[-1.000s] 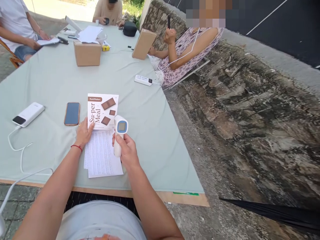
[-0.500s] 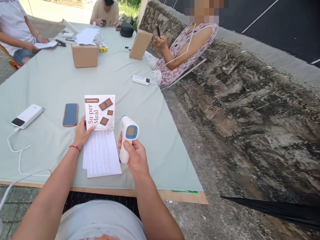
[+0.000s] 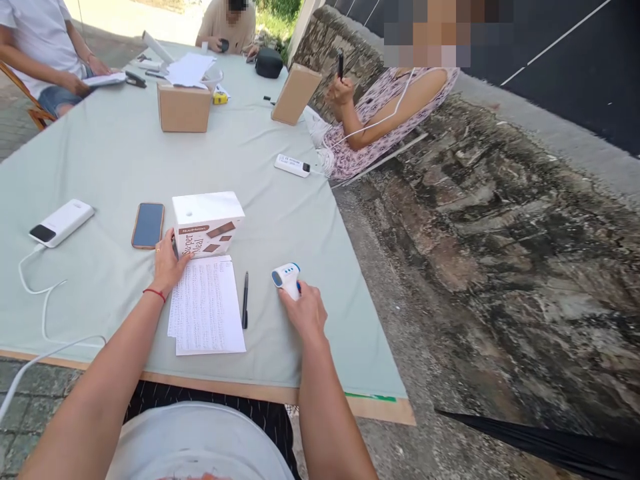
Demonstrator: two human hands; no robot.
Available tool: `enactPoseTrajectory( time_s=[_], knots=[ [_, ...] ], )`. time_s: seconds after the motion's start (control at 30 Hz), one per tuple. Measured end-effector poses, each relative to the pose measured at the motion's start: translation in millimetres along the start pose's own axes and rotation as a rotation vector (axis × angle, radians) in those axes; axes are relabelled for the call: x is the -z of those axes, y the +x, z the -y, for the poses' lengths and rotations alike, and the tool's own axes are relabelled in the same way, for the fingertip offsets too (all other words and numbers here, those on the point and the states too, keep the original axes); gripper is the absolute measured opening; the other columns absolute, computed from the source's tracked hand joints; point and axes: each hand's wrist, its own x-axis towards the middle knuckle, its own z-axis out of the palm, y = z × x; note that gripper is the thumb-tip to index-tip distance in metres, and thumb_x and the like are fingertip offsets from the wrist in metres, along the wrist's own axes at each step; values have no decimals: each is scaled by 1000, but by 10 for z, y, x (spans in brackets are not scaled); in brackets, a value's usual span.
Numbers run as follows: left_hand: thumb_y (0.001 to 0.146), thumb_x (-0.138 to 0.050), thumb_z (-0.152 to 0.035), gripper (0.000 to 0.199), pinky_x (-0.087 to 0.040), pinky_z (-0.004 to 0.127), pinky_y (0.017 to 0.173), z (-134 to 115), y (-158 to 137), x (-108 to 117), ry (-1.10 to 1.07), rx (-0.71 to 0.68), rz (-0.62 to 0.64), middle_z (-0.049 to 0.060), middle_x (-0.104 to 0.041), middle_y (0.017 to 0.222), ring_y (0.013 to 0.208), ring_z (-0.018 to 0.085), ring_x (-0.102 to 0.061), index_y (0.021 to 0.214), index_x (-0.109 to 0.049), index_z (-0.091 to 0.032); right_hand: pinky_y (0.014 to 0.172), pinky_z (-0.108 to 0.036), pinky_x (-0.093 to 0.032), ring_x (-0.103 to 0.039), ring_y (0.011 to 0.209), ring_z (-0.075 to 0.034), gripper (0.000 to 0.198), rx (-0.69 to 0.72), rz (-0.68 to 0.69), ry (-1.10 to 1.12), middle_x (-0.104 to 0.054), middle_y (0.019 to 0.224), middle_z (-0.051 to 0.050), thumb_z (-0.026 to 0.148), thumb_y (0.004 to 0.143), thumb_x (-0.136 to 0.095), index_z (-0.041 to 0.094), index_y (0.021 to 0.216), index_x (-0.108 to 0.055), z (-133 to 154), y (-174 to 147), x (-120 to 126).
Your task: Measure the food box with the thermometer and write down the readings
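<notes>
My left hand point(image 3: 170, 265) grips the lower left corner of a white box point(image 3: 207, 208) printed "NutriMotion Su-per Meal" with brown bars; its thumb lies across the front. The box stands on the table, its white top showing. My right hand point(image 3: 307, 309) is closed round the handle of a white and blue infrared thermometer point(image 3: 289, 279), low over the table or resting on it; I cannot tell which. Sheets of handwritten paper point(image 3: 210, 307) lie in front of the box. Between the paper and my right hand is a black pen point(image 3: 245, 300).
A phone point(image 3: 149, 225) and a cabled white power bank point(image 3: 63, 223) lie to the left. Farther off are another power bank point(image 3: 293, 165), a cardboard box point(image 3: 184, 110), a tilted carton point(image 3: 296, 95) and a black case point(image 3: 271, 63). Several people sit round the cloth-covered table point(image 3: 115, 160).
My right hand has moved right and down with the thermometer, which has turned on its side, uncovering the pen. The box has tipped, so its top now shows, with my left hand still on it.
</notes>
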Motion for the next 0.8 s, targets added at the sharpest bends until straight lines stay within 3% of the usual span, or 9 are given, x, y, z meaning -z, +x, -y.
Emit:
enactPoseTrajectory(
  time_s=[0.17, 0.27, 0.37, 0.5, 0.67, 0.8],
  knots=[
    [85, -73, -33, 74, -44, 59, 115, 38, -7, -41, -20, -39, -26, 18, -57, 141, 135, 37, -52, 150, -41, -18, 95, -48, -44, -58, 115, -36, 48, 118, -191, -23, -64, 123, -19, 44, 85, -66, 17, 125, -66, -24, -19, -101],
    [87, -69, -27, 69, -48, 55, 113, 65, -18, -65, -61, -43, -69, 18, -53, 142, 136, 34, -51, 150, -41, -19, 92, -46, -46, -61, 104, -31, 42, 275, -311, 137, -66, 118, -17, 46, 88, -59, 18, 119, -67, 89, -69, -166],
    [87, -65, -21, 62, -54, 48, 104, 81, -31, -86, -112, -15, -146, 17, -52, 135, 124, 28, -58, 145, -44, -20, 82, -38, -49, -61, 81, -23, 40, 374, -180, 298, -69, 97, -9, 48, 92, -53, 19, 116, -67, 294, -144, -243],
    [82, -68, -18, 35, -56, 41, 84, 65, -41, -99, -126, 78, -261, 9, -54, 110, 94, 21, -58, 113, -53, -21, 74, -34, -45, -63, 76, -23, 43, 309, 60, 198, -67, 79, -3, 48, 88, -62, 17, 119, -67, 533, -229, -357],
    [82, -68, -17, 23, -49, 32, 70, -7, -57, -23, -115, 49, -278, 1, -51, 89, 73, 15, -49, 84, -45, -22, 69, -32, -42, -61, 73, -22, 43, 314, 75, 145, -63, 72, 0, 30, 84, -55, 18, 123, -69, 562, -245, -427],
    [87, -66, -24, 24, -43, 30, 65, -76, -121, 106, -33, -67, -205, -1, -49, 75, 66, 15, -46, 76, -45, -21, 72, -34, -47, -58, 70, -21, 46, 307, 105, 452, -64, 75, -2, 39, 84, -48, 18, 116, -72, 500, -216, -437]
  ],
)
